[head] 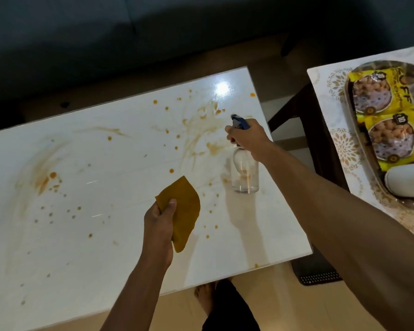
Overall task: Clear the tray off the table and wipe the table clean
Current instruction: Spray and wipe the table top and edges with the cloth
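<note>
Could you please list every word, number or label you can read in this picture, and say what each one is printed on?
"UFF": upper yellow snack packet, large letters, start cut off.
"10": round badge on the upper yellow snack packet.
"10": round badge on the lower yellow snack packet.
The remaining print on both packets is too blurred to read.
The spray bottle, cloth and white table carry no readable text.

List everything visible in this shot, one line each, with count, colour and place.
table: one, white, centre, spattered with orange stains
spray bottle: one, clear with blue head, right part of table
cloth: one, mustard yellow, above table's near side
tray: one, dark, on patterned side surface at right
snack packets: two, yellow, in tray
white container: one, near end of tray
sofa: one, dark, behind table
left hand: grips the cloth
right hand: grips the spray bottle's head
</note>
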